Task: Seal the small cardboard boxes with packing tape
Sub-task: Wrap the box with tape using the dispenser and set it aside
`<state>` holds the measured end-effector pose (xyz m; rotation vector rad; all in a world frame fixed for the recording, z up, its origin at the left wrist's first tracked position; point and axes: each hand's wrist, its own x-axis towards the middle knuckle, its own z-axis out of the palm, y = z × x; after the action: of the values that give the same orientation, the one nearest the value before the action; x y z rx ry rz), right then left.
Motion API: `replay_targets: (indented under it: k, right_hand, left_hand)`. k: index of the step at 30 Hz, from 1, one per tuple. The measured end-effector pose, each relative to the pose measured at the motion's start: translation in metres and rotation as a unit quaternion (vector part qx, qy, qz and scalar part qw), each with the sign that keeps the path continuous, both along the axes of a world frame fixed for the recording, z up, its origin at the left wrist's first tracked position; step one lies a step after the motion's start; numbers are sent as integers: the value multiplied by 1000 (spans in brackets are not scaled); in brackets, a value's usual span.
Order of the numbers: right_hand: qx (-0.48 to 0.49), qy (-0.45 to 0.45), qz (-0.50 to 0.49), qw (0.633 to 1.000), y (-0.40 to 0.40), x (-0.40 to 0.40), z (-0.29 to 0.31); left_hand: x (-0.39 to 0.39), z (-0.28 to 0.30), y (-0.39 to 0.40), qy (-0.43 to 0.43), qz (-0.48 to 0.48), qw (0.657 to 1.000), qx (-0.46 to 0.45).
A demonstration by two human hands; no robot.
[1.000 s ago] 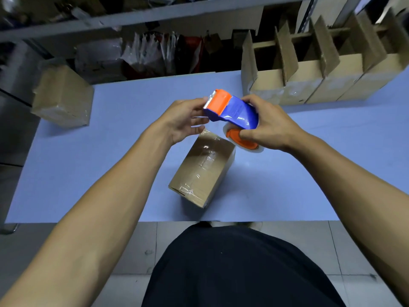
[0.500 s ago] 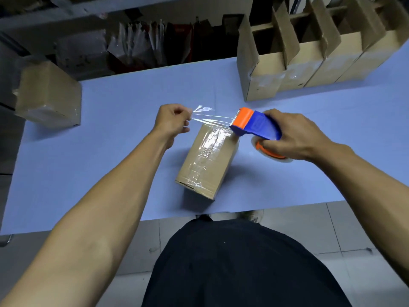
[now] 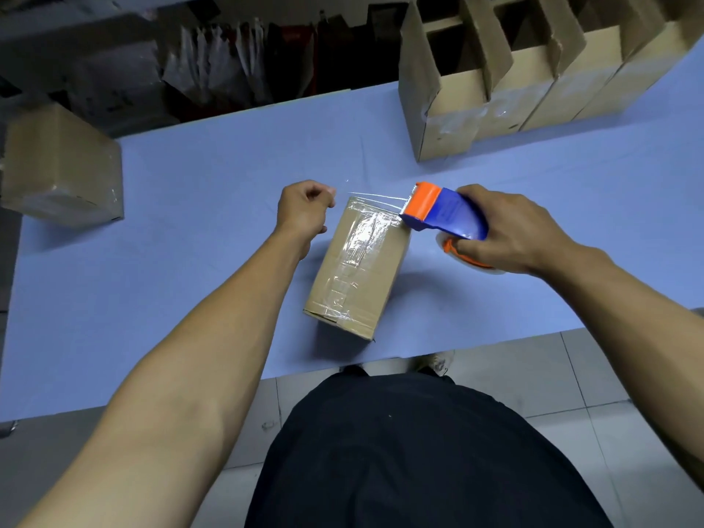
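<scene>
Tape dispenser (image 3: pixel 444 213) lowered to box (image 3: pixel 358 264), no legible labels

Brown box (image 3: pixel 358 264) with shiny clear tape on a pale blue table (image 3: pixel 190 222); blue-and-orange dispenser (image 3: pixel 444 213) at 2 o'clock; black clothing (image 3: pixel 411 451) at 6.

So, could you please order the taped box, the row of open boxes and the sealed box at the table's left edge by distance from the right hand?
From the right hand:
1. Taped box, just to its left.
2. Row of open boxes, behind it.
3. Sealed box, far left.
</scene>
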<state>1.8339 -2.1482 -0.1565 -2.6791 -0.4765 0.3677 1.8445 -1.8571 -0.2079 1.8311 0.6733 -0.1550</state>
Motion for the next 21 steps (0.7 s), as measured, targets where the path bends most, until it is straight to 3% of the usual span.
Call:
replay_targets:
  k: [8,14,16,18,21]
  right_hand:
    - [8,8,-3,1000,-5,-1,-11]
    - [23,-3,-9,1000,-6,-1,-18]
    - [19,-3,-8,1000,-9,-2,-19]
    - [19,0,0,1000,-13,-3,-21]
    - [32,-1,-5,999,-9,-3,-24]
  left_hand:
    - [-2,-27,-20,5,18,1000,-23]
    - [10,-27,-21,72,7,997,-36]
    - [12,-22,-19,133,14,989,-60]
    - [12,-19,-14,161,3,987,-9]
    - [0,-12,-19,20,-1,985,171]
